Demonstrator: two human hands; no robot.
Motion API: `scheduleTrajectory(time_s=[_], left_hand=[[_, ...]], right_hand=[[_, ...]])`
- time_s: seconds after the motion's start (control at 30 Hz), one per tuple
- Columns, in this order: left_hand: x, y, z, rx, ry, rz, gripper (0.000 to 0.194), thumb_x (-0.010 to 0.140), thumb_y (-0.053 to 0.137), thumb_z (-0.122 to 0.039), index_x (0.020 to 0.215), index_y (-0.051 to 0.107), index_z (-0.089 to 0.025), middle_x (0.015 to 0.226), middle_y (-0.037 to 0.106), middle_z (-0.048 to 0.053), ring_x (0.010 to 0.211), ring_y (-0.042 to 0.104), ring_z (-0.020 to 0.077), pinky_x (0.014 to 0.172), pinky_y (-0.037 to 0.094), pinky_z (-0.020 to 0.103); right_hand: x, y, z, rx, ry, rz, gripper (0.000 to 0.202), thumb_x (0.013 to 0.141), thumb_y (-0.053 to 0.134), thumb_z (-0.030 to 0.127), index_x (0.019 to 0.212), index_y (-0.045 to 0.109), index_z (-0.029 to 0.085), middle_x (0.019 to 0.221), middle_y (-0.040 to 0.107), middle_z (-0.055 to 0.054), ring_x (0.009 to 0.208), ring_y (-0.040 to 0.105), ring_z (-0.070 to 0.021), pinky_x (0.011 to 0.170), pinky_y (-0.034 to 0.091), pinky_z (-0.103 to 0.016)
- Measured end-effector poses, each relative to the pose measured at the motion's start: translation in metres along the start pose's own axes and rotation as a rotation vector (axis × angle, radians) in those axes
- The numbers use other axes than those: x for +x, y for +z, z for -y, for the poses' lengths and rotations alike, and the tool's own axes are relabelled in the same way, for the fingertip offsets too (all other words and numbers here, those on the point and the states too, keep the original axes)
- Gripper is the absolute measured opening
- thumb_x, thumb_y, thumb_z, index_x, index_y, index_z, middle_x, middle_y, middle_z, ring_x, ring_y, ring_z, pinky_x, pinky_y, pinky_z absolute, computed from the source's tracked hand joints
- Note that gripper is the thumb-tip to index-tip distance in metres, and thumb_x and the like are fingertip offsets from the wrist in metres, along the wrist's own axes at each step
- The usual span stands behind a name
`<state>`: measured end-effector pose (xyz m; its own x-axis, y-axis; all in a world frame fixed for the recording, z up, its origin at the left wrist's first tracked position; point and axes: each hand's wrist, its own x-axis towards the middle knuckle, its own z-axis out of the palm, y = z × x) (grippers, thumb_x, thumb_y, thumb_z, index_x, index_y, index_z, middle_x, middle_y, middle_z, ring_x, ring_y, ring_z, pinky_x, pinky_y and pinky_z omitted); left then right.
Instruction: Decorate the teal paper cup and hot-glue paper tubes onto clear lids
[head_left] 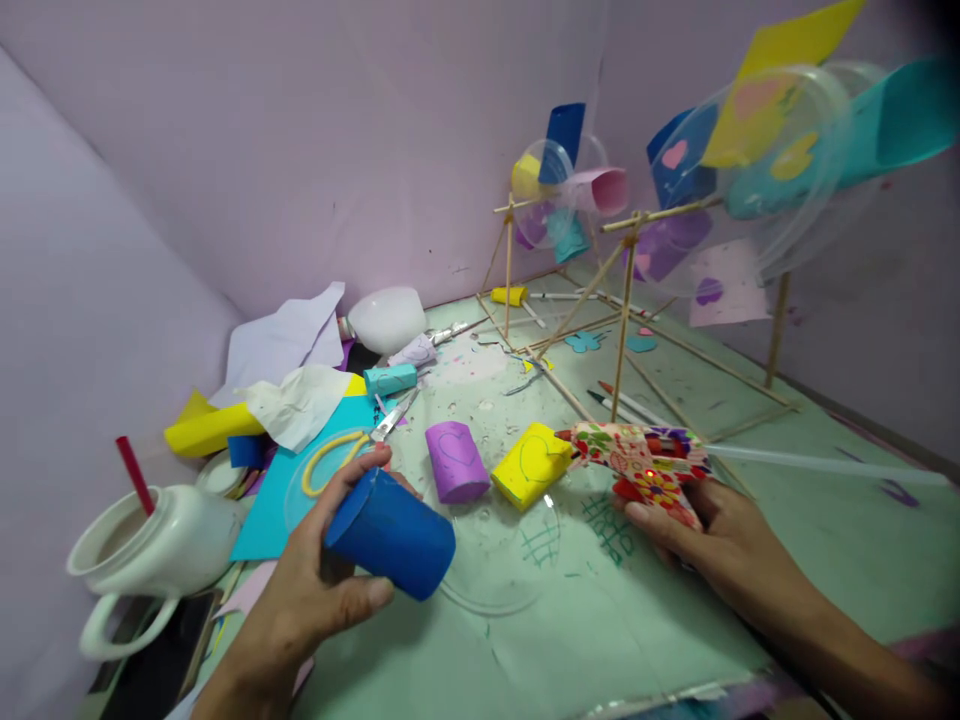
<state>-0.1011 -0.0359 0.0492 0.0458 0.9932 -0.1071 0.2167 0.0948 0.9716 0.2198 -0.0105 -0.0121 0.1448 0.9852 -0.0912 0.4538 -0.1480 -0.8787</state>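
My left hand (300,590) is closed round a dark blue paper tube (394,535), held tilted above the table at the front. In my right hand (712,540) is a flower-patterned glue gun (645,455), gripped by its handle, with a clear glue stick (817,465) out of its back. Its nozzle points left and appears close to a yellow paper tube (532,465) with a heart drawn on it. Beside that lies a purple paper tube (457,462), also marked with a heart. A clear plastic disc (495,600) lies partly under these tubes.
Two stick frames carry wheels of clear discs (787,170) and coloured tubes at the back right. Yellow-handled scissors (330,462) lie on blue paper (274,500). A white teapot-like vessel (187,540) with a red straw stands left, near crumpled paper (300,405) and a white bottle (388,320).
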Motion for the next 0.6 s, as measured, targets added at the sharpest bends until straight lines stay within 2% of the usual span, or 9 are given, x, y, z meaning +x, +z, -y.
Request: scheduleTrajectory(time_s=[0.17,0.3,0.4,0.47,0.53,0.6], left_hand=[[-0.005,-0.005,-0.001,0.087,0.047,0.000,0.084,0.056,0.077,-0.052,0.127,0.041,-0.024,0.115,0.061,0.012,0.099,0.063,0.0308,0.080,0.053,0.037],[-0.012,-0.025,0.000,0.397,0.137,0.016,0.069,0.059,0.075,-0.050,0.119,0.053,-0.025,0.117,0.062,0.010,0.107,0.058,0.0328,0.090,0.049,0.043],[-0.013,-0.034,0.000,0.649,0.182,0.092,0.057,0.065,0.071,-0.044,0.118,0.057,-0.028,0.126,0.059,0.008,0.119,0.050,0.0340,0.100,0.040,0.047],[-0.012,-0.032,-0.001,0.755,0.188,0.147,0.050,0.067,0.069,-0.039,0.116,0.058,-0.030,0.125,0.060,0.006,0.119,0.051,0.0318,0.099,0.042,0.044],[-0.009,-0.024,-0.003,0.823,0.163,0.197,0.044,0.068,0.067,-0.033,0.111,0.058,-0.029,0.119,0.063,0.005,0.111,0.057,0.0286,0.091,0.049,0.040],[-0.005,-0.014,-0.005,0.870,0.125,0.230,0.039,0.068,0.064,-0.029,0.107,0.057,-0.027,0.113,0.064,0.004,0.104,0.060,0.0263,0.085,0.051,0.038]], right_hand=[[0.001,0.000,-0.003,-0.035,0.028,0.017,0.041,0.065,0.062,0.054,0.078,0.066,0.016,0.056,0.064,-0.005,0.053,0.058,-0.0239,0.049,0.046,-0.032],[-0.001,-0.001,0.000,-0.018,0.002,0.012,0.040,0.065,0.063,0.051,0.081,0.068,0.015,0.073,0.071,-0.009,0.068,0.064,-0.0276,0.059,0.050,-0.033],[-0.002,-0.002,0.003,-0.010,-0.016,0.032,0.041,0.066,0.063,0.051,0.082,0.068,0.014,0.074,0.071,-0.009,0.067,0.064,-0.0264,0.058,0.050,-0.032],[-0.002,-0.002,0.004,-0.004,-0.017,0.035,0.041,0.067,0.063,0.052,0.080,0.068,0.013,0.072,0.070,-0.009,0.063,0.063,-0.0252,0.055,0.049,-0.031],[-0.002,-0.002,0.005,0.005,-0.014,0.040,0.042,0.066,0.064,0.052,0.081,0.069,0.013,0.073,0.071,-0.009,0.063,0.063,-0.0250,0.055,0.049,-0.030],[-0.002,-0.001,0.006,0.018,-0.019,-0.024,0.042,0.063,0.066,0.051,0.079,0.070,0.013,0.070,0.071,-0.009,0.063,0.062,-0.0246,0.054,0.049,-0.030]])
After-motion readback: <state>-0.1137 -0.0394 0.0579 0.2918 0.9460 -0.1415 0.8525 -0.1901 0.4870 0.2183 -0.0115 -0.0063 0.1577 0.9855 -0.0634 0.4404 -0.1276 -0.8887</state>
